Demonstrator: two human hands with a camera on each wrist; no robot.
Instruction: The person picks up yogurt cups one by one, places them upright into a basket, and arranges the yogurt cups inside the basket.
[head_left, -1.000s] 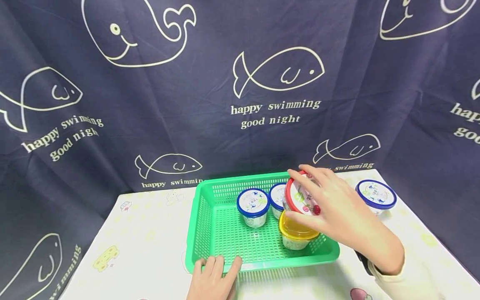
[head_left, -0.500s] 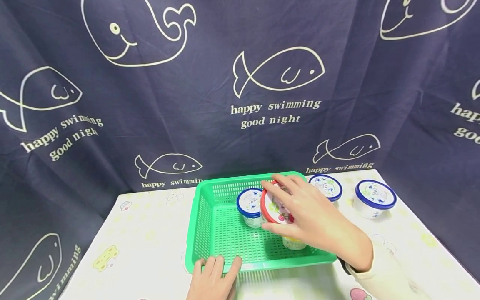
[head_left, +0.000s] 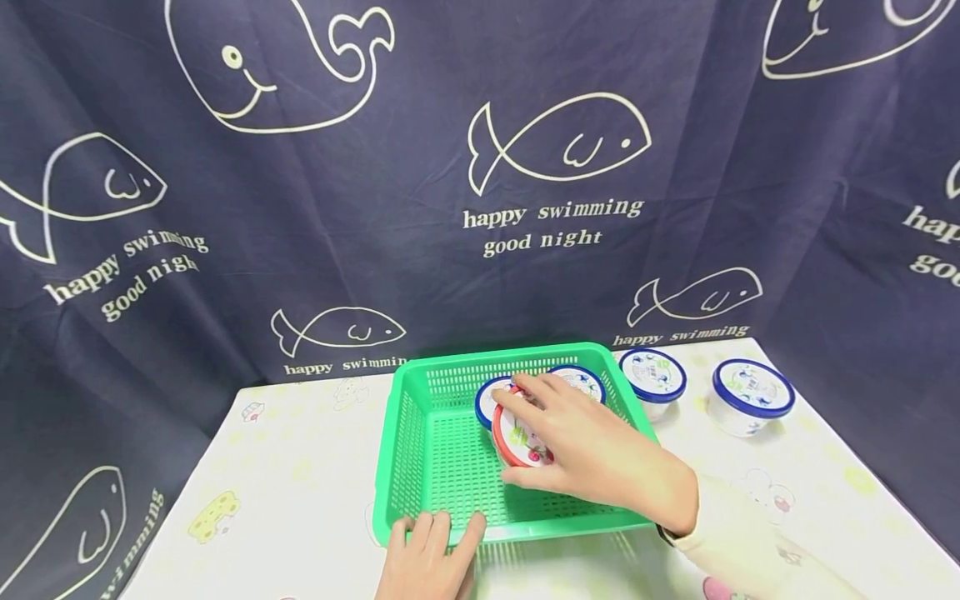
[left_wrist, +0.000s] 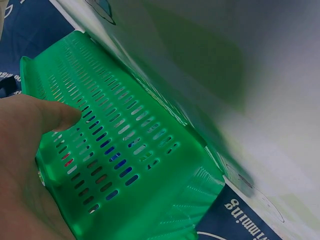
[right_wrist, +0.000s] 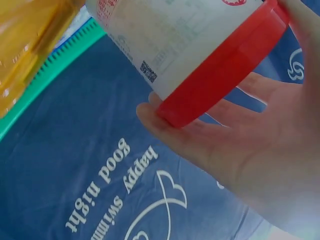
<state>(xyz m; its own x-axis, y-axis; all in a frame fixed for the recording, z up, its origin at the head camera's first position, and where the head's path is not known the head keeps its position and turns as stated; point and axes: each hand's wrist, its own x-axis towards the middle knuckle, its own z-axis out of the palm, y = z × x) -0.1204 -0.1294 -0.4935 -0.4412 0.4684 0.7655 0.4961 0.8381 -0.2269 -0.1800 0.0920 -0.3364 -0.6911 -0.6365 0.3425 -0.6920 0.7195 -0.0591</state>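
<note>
My right hand (head_left: 596,450) grips a white tub with a red lid (head_left: 516,433) by its lid, tilted above the green basket (head_left: 446,467). In the right wrist view, fingers and thumb wrap the red lid's edge. Two blue-lidded tubs stand in the basket, one (head_left: 486,400) partly behind the red-lidded tub, the other (head_left: 588,379) behind my right hand. A yellow lid (right_wrist: 32,45) shows in the right wrist view; my hand hides it from the head camera. My left hand (head_left: 426,560) holds the basket's near rim, its thumb (left_wrist: 65,116) against the outer wall.
Two more blue-lidded tubs stand on the table right of the basket, one (head_left: 652,379) close to its wall and another (head_left: 752,392) further right. A dark blue printed curtain (head_left: 420,275) hangs behind the white patterned tablecloth (head_left: 262,500).
My right hand has moved left across the basket with the red-lidded tub, uncovering the blue-lidded tub behind it and another outside the basket. My left hand has stayed at the rim.
</note>
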